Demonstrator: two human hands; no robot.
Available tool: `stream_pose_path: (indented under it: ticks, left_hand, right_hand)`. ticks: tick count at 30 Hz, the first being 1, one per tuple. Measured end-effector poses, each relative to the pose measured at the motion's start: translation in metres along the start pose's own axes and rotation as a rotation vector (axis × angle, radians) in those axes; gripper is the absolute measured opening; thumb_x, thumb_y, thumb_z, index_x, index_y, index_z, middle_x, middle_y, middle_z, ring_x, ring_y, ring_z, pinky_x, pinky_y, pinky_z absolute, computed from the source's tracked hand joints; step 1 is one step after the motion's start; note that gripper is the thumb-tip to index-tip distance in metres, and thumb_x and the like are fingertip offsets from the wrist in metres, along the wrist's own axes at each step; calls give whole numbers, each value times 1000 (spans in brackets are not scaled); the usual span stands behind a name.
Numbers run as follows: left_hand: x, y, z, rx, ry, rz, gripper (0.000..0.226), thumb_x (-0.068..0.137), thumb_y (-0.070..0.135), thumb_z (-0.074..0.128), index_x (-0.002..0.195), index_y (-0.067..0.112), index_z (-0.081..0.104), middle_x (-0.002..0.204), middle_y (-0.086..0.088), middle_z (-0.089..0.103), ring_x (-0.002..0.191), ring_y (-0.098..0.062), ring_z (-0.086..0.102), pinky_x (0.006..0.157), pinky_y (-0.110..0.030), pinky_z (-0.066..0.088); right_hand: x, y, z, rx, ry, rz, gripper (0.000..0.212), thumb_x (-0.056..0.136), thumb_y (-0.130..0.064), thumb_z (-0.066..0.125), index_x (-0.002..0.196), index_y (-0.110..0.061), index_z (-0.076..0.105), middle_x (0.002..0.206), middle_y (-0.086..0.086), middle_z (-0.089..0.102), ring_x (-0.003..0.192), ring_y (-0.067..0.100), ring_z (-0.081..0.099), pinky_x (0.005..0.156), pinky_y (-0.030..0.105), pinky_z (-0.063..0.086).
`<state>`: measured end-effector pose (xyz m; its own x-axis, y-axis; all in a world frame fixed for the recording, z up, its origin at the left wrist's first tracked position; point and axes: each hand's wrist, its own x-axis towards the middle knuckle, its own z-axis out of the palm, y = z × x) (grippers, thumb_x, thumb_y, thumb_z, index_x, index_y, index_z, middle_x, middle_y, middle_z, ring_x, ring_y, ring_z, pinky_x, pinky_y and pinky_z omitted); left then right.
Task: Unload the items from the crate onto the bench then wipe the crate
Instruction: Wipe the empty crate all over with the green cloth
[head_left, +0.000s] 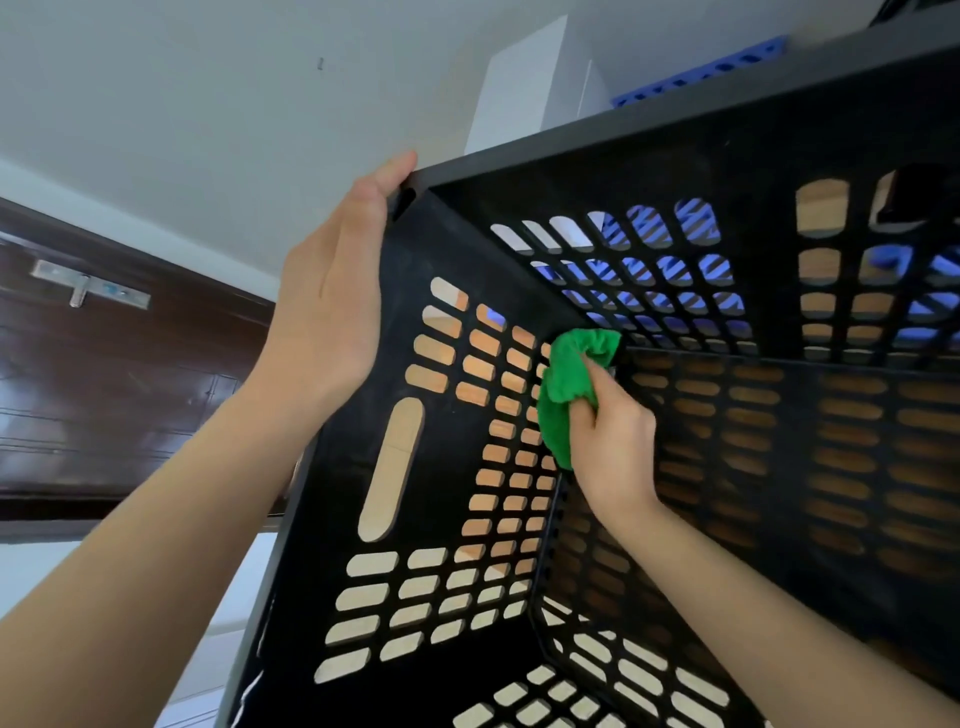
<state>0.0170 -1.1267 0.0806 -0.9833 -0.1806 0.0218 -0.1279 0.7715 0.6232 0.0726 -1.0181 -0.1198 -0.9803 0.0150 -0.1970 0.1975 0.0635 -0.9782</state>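
Two hands at work: my left hand (332, 291), fingers straight, braces the outer wall of the black slotted plastic crate (452, 467), tipped towards me; my right hand (613, 441) pinches a bunched green fleecy cloth (566, 374) into its inner corner. I'd press firmly along ribs — slot edges trap dust.

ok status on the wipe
Left hand flat on crate corner. Right hand grips green cloth in inside corner. No items visible inside.

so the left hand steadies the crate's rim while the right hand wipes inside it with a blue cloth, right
Not quite: the cloth is green, not blue, as the head view shows. The rest holds: the left hand steadies the crate at its rim while the right hand wipes inside it.
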Motion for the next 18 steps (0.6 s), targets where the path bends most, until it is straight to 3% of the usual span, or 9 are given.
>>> stream_pose_path:
  ticks: [3,6,8,12,16,18]
  left_hand:
    - [0,-2,0,-16,-4,25,57,86,64,21,131,51,54,133,35,53,125,20,41,101,-10,28]
    - [3,-4,0,-80,-18,36,58,85,64,25,129,45,59,132,32,56,126,16,44,107,-14,31]
    - [4,-4,-1,-99,-38,29,53,85,66,26,121,51,62,129,33,57,126,15,45,110,-22,30]
    - [4,-4,-1,-125,-36,39,52,83,67,28,116,50,64,130,30,58,126,13,46,113,-26,29]
    - [4,-4,-2,-59,-38,29,60,84,68,22,129,48,57,130,35,55,124,18,44,105,-19,28]
    - [4,-4,-1,-51,-39,34,63,84,68,22,132,45,55,131,34,55,124,18,43,106,-19,28]
  right_hand:
    - [-8,-51,1,195,-3,-122,48,92,2,47,137,-15,50,130,8,59,116,17,59,100,33,48]
    - [-14,-99,0,281,-29,-430,56,84,7,48,136,-14,52,135,4,56,124,11,51,105,30,43]
    - [-12,-111,1,233,-25,-487,58,82,9,49,136,-11,51,137,4,54,129,11,45,109,28,38]
    - [-43,-91,5,151,-126,-629,59,81,14,48,136,-6,48,143,7,48,138,16,37,117,26,24]
    - [-104,-40,8,25,-459,-922,35,104,-8,31,134,-8,51,142,5,49,139,12,35,115,28,28]
    - [-105,-31,6,-15,-491,-1006,33,104,-11,37,134,-8,52,141,4,50,139,13,35,113,30,32]
